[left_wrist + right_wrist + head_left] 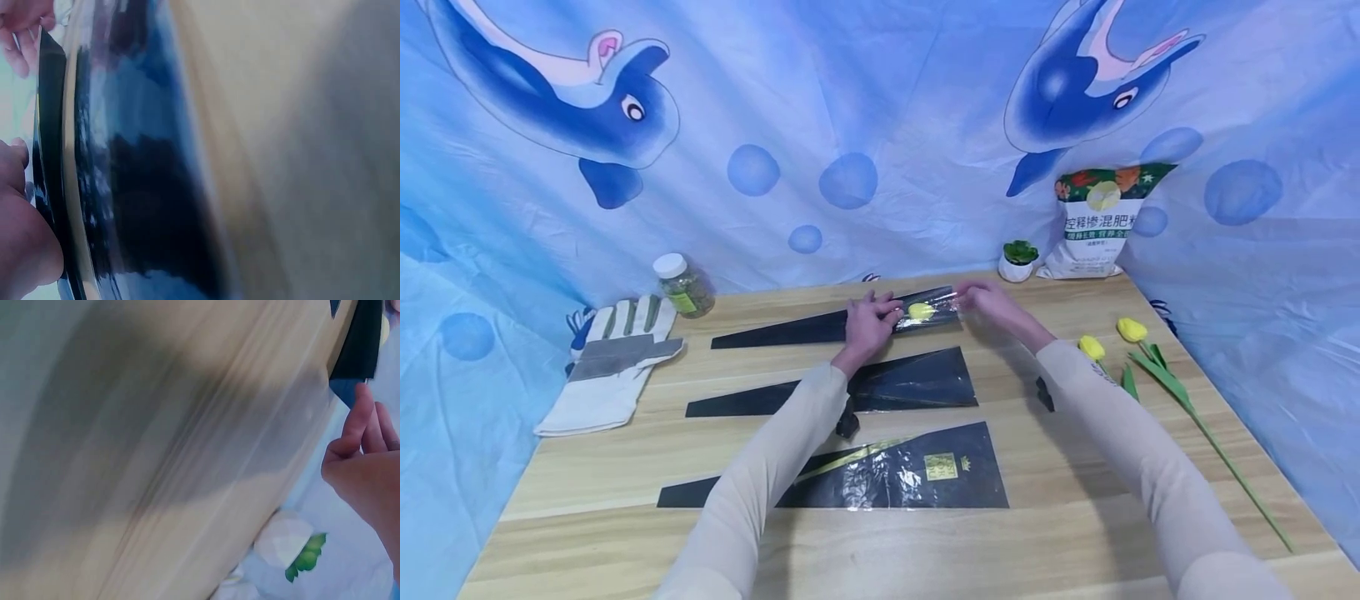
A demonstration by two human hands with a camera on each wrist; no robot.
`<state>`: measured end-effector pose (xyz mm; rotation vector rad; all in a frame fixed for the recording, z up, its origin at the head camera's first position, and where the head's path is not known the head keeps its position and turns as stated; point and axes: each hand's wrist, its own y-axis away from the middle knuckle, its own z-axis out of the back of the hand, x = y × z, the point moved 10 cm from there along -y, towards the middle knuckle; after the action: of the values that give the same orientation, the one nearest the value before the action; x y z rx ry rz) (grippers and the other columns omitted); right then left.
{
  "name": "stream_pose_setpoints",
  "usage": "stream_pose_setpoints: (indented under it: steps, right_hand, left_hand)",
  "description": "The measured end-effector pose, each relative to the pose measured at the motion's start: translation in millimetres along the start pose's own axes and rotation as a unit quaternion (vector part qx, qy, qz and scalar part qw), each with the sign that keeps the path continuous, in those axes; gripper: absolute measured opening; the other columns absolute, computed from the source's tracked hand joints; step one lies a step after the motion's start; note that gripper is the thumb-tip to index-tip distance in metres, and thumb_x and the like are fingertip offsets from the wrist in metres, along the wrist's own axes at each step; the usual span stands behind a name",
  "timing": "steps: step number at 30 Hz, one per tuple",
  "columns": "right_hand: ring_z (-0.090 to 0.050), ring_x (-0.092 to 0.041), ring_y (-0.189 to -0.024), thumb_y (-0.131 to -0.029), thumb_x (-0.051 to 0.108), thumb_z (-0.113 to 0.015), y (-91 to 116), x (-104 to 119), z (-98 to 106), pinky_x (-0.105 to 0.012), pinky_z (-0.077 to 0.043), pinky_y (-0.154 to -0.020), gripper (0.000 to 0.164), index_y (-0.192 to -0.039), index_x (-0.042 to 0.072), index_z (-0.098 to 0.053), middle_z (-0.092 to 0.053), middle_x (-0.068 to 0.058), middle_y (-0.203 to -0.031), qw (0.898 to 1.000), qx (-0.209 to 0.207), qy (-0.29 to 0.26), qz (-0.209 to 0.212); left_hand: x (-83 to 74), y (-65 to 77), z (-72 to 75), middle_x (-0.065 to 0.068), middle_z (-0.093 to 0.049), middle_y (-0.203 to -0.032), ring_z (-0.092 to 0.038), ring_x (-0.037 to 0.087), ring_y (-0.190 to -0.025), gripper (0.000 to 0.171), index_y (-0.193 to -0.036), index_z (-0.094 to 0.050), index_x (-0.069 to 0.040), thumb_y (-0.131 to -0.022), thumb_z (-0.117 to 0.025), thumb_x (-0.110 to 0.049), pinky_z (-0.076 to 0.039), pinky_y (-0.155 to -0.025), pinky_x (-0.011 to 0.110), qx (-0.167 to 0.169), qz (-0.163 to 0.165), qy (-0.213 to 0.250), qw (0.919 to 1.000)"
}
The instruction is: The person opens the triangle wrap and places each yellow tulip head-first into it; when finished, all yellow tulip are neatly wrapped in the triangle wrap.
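Note:
A yellow tulip head (920, 311) shows through the glossy clear front of the farthest black flower sleeve (797, 332). My left hand (871, 323) lies over the middle of that sleeve, fingers stretched toward the tulip. At the wide right end, my right hand (992, 307) pinches the sleeve's edge; in the right wrist view its fingertips (362, 394) meet the dark corner. Nearer to me lie a second black sleeve (917, 379) and a third sleeve (887, 483) with gold print. In the left wrist view, the left hand (25, 237) is partly cut off.
Two yellow tulips, one tulip head (1132, 330) beside another tulip head (1092, 347), lie at the right, partly behind my sleeve. Along the back stand a potted succulent (1017, 262), a fertilizer bag (1093, 225) and a lidded jar (685, 287). Work gloves (613, 367) lie left.

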<state>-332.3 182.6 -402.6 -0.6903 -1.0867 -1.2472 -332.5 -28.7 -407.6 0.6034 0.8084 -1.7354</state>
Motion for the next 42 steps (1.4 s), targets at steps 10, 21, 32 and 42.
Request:
stream_pose_setpoints:
  steps: [10,21,32,42]
  right_hand:
    - [-0.064,-0.039,-0.101,-0.103,0.007,-0.047,30.8,13.5,13.4,-0.047,-0.051,-0.091,0.03,-0.12,-0.011,-0.062,-0.069,-0.024,-0.108,0.985,-0.016,0.149,0.08]
    - [-0.062,-0.032,-0.099,-0.101,0.012,-0.054,63.8,3.9,10.4,-0.048,-0.05,-0.089,0.029,-0.12,-0.007,-0.065,-0.068,-0.02,-0.11,0.974,0.005,0.209,0.091]
    - [-0.06,-0.025,-0.082,-0.1,0.009,-0.056,85.7,13.5,28.9,-0.032,-0.05,-0.069,0.025,-0.116,-0.006,-0.067,-0.069,-0.018,-0.099,0.972,0.01,0.219,0.088]
    - [-0.061,-0.022,-0.075,-0.098,0.004,-0.06,99.7,4.5,12.9,-0.026,-0.051,-0.062,0.018,-0.111,-0.005,-0.069,-0.07,-0.013,-0.09,0.973,0.029,0.208,0.096]
  left_hand:
    - [-3.9,-8.7,-3.4,0.008,-0.061,-0.136,-0.034,0.036,-0.144,0.024,-0.116,-0.075,-0.009,-0.096,-0.07,-0.02,-0.003,-0.118,0.061,-0.008,-0.038,-0.058,0.9976]
    - [-18.1,5.1,-1.2,0.009,-0.057,-0.14,-0.036,0.034,-0.142,0.036,-0.129,-0.067,-0.009,-0.096,-0.069,-0.023,-0.012,-0.118,0.058,0.033,-0.083,-0.132,0.9871]
    - [-61.1,49.0,20.2,0.014,-0.064,-0.127,-0.052,0.037,-0.13,0.03,-0.12,-0.072,-0.003,-0.094,-0.072,-0.017,-0.039,-0.11,0.046,0.132,-0.104,-0.093,0.9813]
    - [-35.6,92.7,0.4,0.017,-0.051,-0.146,-0.031,0.043,-0.143,0.039,-0.13,-0.066,-0.002,-0.096,-0.069,-0.021,-0.017,-0.117,0.058,0.187,-0.054,-0.066,0.9787]
